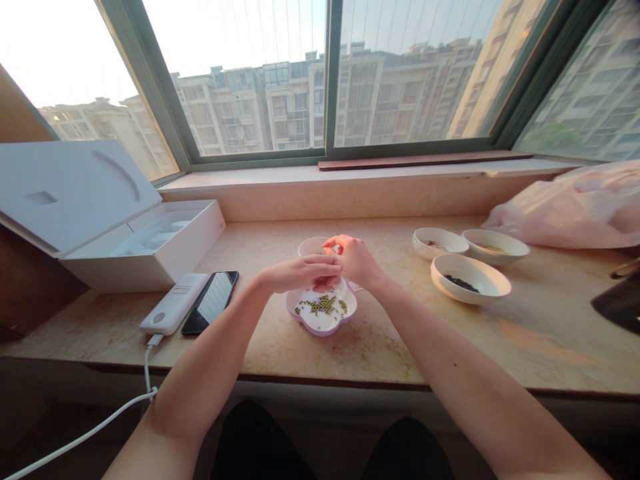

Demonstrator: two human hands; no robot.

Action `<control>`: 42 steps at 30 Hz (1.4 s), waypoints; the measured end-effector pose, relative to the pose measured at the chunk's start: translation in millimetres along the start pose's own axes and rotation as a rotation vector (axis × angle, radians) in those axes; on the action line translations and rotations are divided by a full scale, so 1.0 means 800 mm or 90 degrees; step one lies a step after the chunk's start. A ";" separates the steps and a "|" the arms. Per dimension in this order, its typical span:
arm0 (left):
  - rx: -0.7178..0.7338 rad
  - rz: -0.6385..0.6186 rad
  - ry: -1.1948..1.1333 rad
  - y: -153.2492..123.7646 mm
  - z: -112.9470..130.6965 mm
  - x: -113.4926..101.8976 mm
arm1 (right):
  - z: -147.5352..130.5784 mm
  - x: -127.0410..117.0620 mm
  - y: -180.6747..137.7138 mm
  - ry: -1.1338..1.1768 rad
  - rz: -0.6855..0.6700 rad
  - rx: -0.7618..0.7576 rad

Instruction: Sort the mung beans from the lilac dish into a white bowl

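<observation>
2 dark knees (260,443) are showing at the bottom edge. In the middle of the frame, the left hand (303,272) and right hand (356,259) are meeting over a flower-shaped dish (323,325) of green beans (323,305) on the worktop (390,340). Both hands' fingers are drawn together, but I cannot tell whether they are pinching a bean. The beans are looking small, hard, light and apt to roll, best pinched between fingertips.
</observation>
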State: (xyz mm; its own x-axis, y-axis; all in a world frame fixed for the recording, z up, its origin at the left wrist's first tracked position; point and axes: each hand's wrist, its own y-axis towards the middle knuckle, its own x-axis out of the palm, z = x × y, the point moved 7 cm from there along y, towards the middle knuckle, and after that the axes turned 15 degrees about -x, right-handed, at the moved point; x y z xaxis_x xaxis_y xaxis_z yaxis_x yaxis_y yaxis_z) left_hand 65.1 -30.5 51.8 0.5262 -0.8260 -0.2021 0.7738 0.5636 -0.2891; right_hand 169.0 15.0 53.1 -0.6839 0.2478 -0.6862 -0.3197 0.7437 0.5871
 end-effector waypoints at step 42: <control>0.277 0.036 -0.331 -0.022 0.034 -0.026 | -0.055 0.078 -0.045 0.176 -0.434 -0.165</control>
State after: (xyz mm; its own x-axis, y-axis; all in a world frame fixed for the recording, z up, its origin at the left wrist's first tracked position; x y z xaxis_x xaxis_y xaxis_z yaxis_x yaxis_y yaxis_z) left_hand 50.4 -23.6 86.4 0.5868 -0.7514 0.3019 0.7544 0.6427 0.1333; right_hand 108.8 -23.2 7.9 -0.4094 -0.4017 -0.8192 -0.8479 0.4991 0.1790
